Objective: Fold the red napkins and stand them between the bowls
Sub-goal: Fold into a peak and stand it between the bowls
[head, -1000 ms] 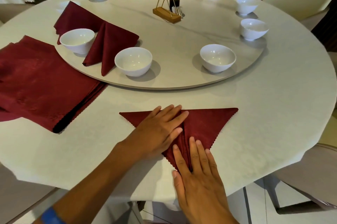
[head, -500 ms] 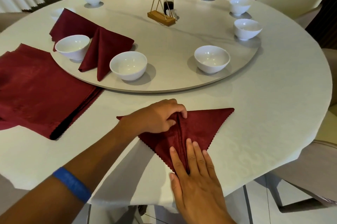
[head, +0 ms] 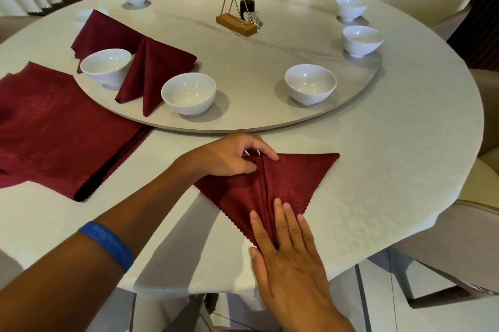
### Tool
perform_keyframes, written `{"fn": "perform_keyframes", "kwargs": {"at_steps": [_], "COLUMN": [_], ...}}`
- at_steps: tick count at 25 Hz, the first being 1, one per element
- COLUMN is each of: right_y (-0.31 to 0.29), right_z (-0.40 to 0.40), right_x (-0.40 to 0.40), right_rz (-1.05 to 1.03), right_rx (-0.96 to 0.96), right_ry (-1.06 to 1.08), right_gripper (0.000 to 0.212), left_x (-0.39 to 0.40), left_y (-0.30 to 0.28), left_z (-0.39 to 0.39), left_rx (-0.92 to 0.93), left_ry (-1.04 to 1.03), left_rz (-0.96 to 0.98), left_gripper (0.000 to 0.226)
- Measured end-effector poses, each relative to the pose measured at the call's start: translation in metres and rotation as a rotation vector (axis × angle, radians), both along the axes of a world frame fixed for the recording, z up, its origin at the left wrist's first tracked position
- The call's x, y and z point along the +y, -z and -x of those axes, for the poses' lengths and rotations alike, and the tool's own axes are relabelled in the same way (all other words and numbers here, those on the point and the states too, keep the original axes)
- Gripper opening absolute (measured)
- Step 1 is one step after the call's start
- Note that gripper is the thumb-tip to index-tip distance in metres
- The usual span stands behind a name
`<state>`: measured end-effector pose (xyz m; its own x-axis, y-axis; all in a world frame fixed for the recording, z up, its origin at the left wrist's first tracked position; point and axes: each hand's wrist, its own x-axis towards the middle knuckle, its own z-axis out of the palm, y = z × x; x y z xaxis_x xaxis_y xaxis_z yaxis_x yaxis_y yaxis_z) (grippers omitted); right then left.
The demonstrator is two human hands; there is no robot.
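Triangle napkin (head: 291,183) flat on the table (head: 378,169), near edge, just in front of the lazy Susan (head: 270,61).

Long axis along the centre ridge, tip aimed back at the body, wide edge toward the bowls. Left hand (head: 229,156) nearer the far end, pinching the ridge top; right hand (head: 286,248) flat, fingers straight, pinning the tip. Probably lifting from the left next.
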<state>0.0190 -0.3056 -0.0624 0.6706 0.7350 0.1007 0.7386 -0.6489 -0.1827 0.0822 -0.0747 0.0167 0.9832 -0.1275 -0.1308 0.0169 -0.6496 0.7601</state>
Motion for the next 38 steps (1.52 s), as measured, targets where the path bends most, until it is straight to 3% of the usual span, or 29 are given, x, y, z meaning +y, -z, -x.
{"fn": "perform_keyframes", "kwargs": {"at_steps": [3, 6, 7, 9, 10, 12, 15, 17, 19, 21, 23, 25, 28, 31, 34, 38], "right_y": [-0.021, -0.077, -0.089, -0.104, -0.114, -0.124, -0.124, -0.114, -0.104, -0.089, -0.073, -0.057, -0.044, -0.035, -0.029, -0.016], "right_z": [0.003, -0.001, -0.003, -0.012, -0.019, -0.034, -0.07, -0.099, -0.116, -0.115, -0.103, -0.1, -0.108, -0.114, -0.119, -0.128], "right_x": [-0.01, -0.003, 0.0, 0.004, 0.006, 0.003, 0.001, 0.005, 0.005, -0.003, -0.015, -0.02, -0.019, -0.016, -0.017, -0.041], "right_rz": [-0.365, -0.75, -0.804, -0.896, -0.935, -0.908, -0.617, -0.409, -0.266, -0.157, -0.09, -0.231, -0.414, -0.376, -0.274, -0.28], "right_rx": [0.155, 0.667, 0.74, 0.712, 0.733, 0.866, 1.008, 0.923, 0.809, 0.754, 0.578, 0.497, 0.499, 0.348, 0.03, -0.217], "right_ry": [-0.013, 0.157, 0.167, 0.129, 0.127, 0.063, -0.022, -0.003, 0.028, -0.025, -0.086, -0.089, -0.025, 0.014, -0.057, -0.204], "right_gripper": [0.064, 0.086, 0.082, 0.045, 0.027, 0.022, 0.019, 0.021, 0.041, 0.07, 0.081, 0.064, 0.043, 0.031, 0.024, 0.03], "left_x": [-0.005, -0.022, -0.03, -0.039, -0.038, -0.03, -0.027, -0.028, -0.027, -0.025, -0.024, -0.024, -0.021, -0.022, -0.027, -0.023], "left_y": [-0.03, -0.068, -0.078, -0.09, -0.091, -0.081, -0.049, -0.023, -0.002, 0.009, 0.016, 0.025, 0.033, 0.042, 0.055, 0.073], "left_z": [0.019, 0.043, 0.049, 0.054, 0.055, 0.059, 0.061, 0.054, 0.051, 0.063, 0.084, 0.107, 0.125, 0.129, 0.135, 0.148], "left_rx": [-0.074, -0.186, -0.276, -0.454, -0.483, -0.333, -0.112, -0.094, -0.126, -0.118, -0.089, -0.159, -0.276, -0.353, -0.405, -0.441], "left_ry": [-0.024, 0.006, 0.026, 0.034, 0.02, -0.019, -0.209, -0.407, -0.537, -0.5, -0.351, -0.256, -0.293, -0.314, -0.327, -0.359], "left_rz": [0.158, 0.351, 0.364, 0.198, 0.072, 0.0, 0.241, 0.211, -0.041, -0.162, -0.194, -0.293, -0.256, -0.297, -0.414, -0.522], "left_gripper": [0.046, 0.039, 0.038, 0.038, 0.04, 0.036, 0.014, 0.028, 0.036, 0.041, 0.058, 0.056, 0.037, 0.027, 0.019, 0.054]}}
